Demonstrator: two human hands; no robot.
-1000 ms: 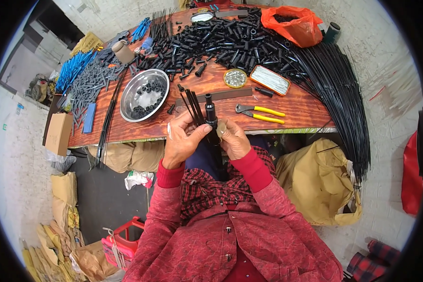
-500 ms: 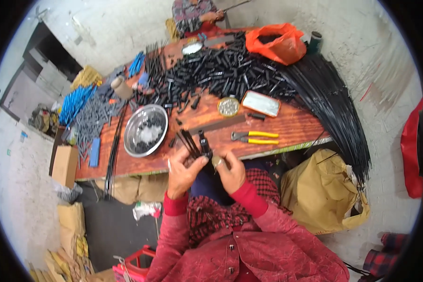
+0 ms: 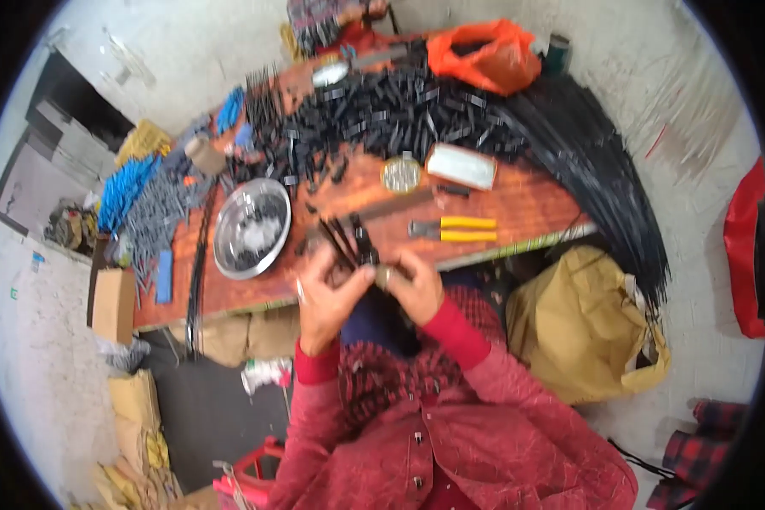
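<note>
Beside the reddish wooden table (image 3: 531, 204), the left hand (image 3: 325, 299) is pinching a glossy black cylindrical tube (image 3: 362, 241) with slender black rods (image 3: 336, 240), the right hand (image 3: 416, 289) is curling fingers at the tube's base, grip blurred beyond telling, and uneven thumb pressure could be tipping it.

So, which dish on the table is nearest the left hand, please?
The large silver bowl; the round tin, rectangular tray and small far dish all lie farther from the left hand.
</note>
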